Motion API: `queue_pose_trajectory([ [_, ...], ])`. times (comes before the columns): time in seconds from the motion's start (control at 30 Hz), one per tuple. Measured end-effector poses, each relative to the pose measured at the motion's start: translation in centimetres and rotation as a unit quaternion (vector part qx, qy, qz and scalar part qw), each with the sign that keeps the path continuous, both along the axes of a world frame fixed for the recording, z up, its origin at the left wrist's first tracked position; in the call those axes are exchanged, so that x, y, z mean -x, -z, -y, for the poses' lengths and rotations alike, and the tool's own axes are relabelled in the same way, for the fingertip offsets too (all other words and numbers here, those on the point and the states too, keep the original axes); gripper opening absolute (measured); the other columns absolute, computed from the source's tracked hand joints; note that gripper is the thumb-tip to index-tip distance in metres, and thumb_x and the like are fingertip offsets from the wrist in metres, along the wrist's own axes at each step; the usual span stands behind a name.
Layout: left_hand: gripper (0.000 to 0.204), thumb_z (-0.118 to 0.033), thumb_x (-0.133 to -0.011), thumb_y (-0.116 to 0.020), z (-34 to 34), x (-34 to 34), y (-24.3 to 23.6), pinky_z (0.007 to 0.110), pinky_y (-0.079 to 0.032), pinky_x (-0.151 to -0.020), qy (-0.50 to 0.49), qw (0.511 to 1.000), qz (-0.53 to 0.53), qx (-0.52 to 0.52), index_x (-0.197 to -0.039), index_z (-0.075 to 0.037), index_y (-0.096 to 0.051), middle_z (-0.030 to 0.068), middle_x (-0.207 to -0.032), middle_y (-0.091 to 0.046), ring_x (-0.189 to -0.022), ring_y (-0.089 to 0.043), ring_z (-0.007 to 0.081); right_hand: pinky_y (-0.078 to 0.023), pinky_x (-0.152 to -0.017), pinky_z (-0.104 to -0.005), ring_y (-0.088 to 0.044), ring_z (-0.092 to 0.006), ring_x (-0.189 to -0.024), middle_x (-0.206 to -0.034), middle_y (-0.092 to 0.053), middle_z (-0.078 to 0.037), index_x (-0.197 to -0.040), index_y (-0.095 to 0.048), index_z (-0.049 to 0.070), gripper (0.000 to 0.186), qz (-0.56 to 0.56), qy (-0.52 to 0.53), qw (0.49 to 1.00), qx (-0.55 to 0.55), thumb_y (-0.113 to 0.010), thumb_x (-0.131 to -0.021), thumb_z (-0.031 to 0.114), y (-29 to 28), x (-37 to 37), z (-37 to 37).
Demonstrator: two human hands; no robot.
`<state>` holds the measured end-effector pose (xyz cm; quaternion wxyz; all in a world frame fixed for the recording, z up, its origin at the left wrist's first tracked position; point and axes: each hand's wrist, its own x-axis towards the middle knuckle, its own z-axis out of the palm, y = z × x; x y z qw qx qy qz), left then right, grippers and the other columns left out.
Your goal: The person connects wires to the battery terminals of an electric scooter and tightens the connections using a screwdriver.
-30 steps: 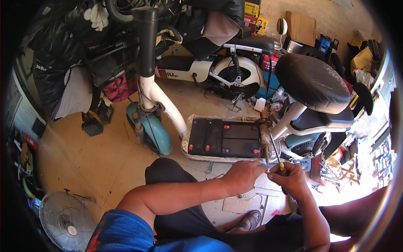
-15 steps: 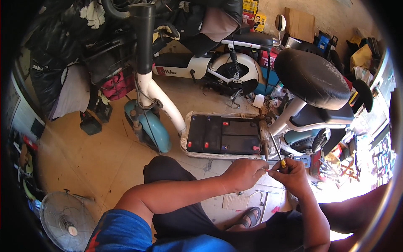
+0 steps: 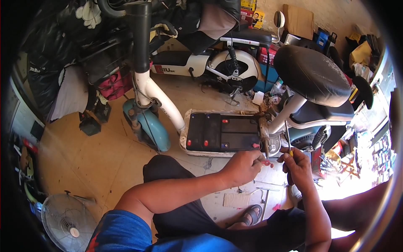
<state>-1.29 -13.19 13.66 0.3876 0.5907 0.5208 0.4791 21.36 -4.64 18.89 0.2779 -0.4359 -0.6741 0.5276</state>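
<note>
My left hand (image 3: 245, 169) is closed, its fingertips pinching a small red piece (image 3: 267, 163) whose exact kind I cannot make out. Just to its right, my right hand (image 3: 299, 167) grips a screwdriver by its yellow and dark handle. The screwdriver's long metal shaft (image 3: 288, 133) points up and away from me. Beyond both hands lie black batteries (image 3: 239, 133) with red and blue terminals, set in the white footboard tray (image 3: 183, 138) of a scooter. A rusty metal tube (image 3: 263, 130) crosses the right end of the tray.
The scooter's white stem (image 3: 161, 105) and teal front fender (image 3: 152, 130) stand left; its black seat (image 3: 315, 75) rises right. Behind is a white electric bike (image 3: 201, 65). A fan (image 3: 69, 220) stands lower left, and cardboard (image 3: 236, 200) lies near my sandalled foot (image 3: 251, 215).
My hands have come apart: the right one has moved slightly right and up with the screwdriver. The left has shifted slightly up, and the red piece at its fingertips now shows more.
</note>
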Motion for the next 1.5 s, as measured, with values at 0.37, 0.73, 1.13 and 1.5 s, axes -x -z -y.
queue_pose_trajectory([
  [0.37, 0.022, -0.015, -0.099, -0.070, 0.6, -0.6, -0.2, 0.034, -0.052, -0.069, 0.016, 0.999, -0.027, -0.012, -0.112, 0.002, -0.072, 0.0105, -0.078, -0.071, -0.068, -0.063, 0.0144, -0.054, -0.068, -0.0269, -0.063, -0.0105, -0.073, -0.093, -0.074, -0.007, -0.116, -0.069, -0.003, 0.018, 0.027, -0.032, 0.999, -0.002, -0.060, -0.101, 0.000, 0.6, -0.4, -0.2],
  [0.73, 0.021, -0.013, -0.104, -0.066, -0.3, 4.6, -5.7, 0.024, -0.054, -0.061, -0.059, 0.994, 0.092, 0.013, -0.117, 0.003, -0.073, 0.0026, -0.082, -0.070, -0.067, -0.063, 0.0065, -0.055, -0.075, -0.0350, -0.069, -0.0191, -0.076, -0.089, -0.078, -0.008, -0.125, -0.073, 0.002, 0.026, 0.240, -0.200, 0.950, -0.018, -0.060, -0.106, 0.015, 4.1, -1.4, -1.9],
  [1.13, 0.020, -0.014, -0.106, -0.065, 0.7, 5.5, -8.5, 0.018, -0.038, -0.050, -0.090, 0.984, 0.152, 0.001, -0.118, 0.000, -0.073, 0.0028, -0.078, -0.067, -0.061, -0.057, 0.0053, -0.061, -0.085, -0.0475, -0.078, -0.0387, -0.099, -0.103, -0.079, -0.022, -0.097, -0.082, 0.003, 0.023, 0.589, -0.365, 0.707, -0.144, -0.067, -0.090, 0.018, 25.6, 0.3, -8.6],
  [1.5, 0.021, -0.013, -0.105, -0.069, -1.4, 5.8, -7.2, 0.018, -0.043, -0.053, -0.065, 0.989, 0.129, -0.026, -0.119, 0.002, -0.074, 0.0053, -0.079, -0.072, -0.063, -0.061, 0.0051, -0.059, -0.093, -0.0493, -0.074, -0.0399, -0.108, -0.108, -0.079, -0.017, -0.100, -0.082, 0.012, 0.022, 0.469, 0.032, 0.882, -0.040, -0.083, -0.088, 0.031, 45.9, -1.2, -5.4],
])
